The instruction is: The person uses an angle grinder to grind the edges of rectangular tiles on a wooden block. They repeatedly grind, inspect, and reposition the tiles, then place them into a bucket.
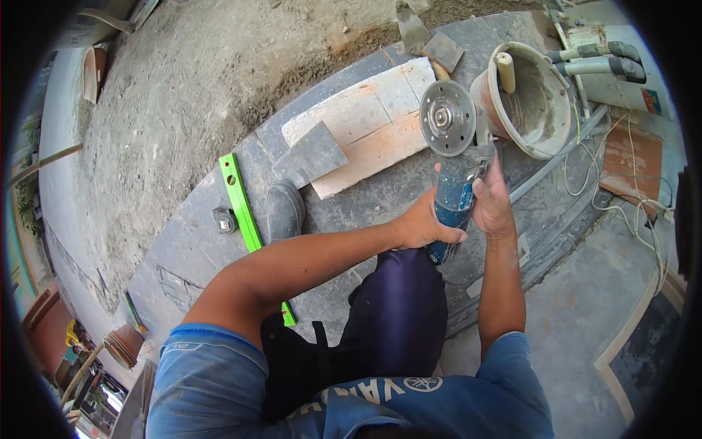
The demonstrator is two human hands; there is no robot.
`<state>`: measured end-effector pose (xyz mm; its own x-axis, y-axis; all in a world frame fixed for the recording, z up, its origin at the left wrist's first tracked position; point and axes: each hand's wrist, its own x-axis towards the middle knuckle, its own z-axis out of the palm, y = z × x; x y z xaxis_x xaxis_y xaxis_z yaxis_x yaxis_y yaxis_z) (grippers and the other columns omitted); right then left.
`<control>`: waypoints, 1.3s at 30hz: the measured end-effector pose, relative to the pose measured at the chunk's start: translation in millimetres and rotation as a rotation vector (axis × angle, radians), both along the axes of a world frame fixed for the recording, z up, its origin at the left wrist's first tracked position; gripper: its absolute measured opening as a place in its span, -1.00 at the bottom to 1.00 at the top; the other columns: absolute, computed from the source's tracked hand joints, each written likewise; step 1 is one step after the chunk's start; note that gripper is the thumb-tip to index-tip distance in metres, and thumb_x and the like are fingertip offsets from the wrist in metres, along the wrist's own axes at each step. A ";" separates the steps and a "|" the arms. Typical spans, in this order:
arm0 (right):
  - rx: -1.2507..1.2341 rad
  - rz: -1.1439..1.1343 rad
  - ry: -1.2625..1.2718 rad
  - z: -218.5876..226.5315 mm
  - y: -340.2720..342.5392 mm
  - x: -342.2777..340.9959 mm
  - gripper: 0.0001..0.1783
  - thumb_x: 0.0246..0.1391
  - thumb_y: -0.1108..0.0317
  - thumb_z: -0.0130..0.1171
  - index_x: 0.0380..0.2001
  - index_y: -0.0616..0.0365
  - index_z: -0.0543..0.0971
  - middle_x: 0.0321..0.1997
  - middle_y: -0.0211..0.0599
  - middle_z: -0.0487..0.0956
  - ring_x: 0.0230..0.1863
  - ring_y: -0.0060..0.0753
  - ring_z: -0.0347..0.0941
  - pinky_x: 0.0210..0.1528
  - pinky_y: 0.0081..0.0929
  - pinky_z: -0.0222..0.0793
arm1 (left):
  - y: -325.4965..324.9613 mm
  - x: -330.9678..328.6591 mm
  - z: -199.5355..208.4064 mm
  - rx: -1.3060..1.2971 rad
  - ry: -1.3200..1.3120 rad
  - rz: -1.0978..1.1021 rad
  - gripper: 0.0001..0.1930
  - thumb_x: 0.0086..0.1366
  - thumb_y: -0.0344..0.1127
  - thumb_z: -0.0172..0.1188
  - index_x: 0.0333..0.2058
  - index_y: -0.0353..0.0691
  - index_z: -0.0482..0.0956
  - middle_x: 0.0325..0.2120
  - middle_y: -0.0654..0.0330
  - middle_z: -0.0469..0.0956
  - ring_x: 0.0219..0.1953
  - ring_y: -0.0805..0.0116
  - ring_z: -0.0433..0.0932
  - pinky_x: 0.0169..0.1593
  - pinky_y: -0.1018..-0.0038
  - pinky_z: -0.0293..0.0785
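Note:
Both my hands hold a blue angle grinder (457, 190) upright over my bent knee. Its round metal disc (447, 117) faces me at the top. My left hand (426, 219) wraps around the lower body from the left, thumb across the front. My right hand (493, 201) grips the other side near the grinder's head, its fingers partly hidden behind the tool. Beyond the disc lies a pale, dusty slab (365, 117) with lines across it. A grey square tile piece (316, 155) rests over its near left edge, close to my boot (284, 212).
A mortar-stained bucket (545, 102) with a wooden-looking handle (505, 72) inside stands at the right. A green spirit level (240, 201) and a tape measure (225, 220) lie left of my boot. Cables (630, 197) trail on the right. A trowel (412, 29) lies at the far edge.

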<state>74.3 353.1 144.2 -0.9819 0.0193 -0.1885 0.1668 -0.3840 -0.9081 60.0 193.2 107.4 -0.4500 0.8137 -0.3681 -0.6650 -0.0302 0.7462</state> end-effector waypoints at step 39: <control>0.781 0.272 -0.373 -46.8 -38.1 -4.5 0.02 -0.40 0.31 0.55 0.22 0.02 0.27 0.11 -0.09 0.46 0.16 -0.22 0.35 0.24 -0.36 0.21 | -181.1 -93.3 -103.4 -0.852 1.158 0.081 0.18 -0.25 -0.17 0.58 0.31 -0.29 0.01 0.18 -0.16 0.26 0.24 -0.14 0.25 0.29 0.16 0.22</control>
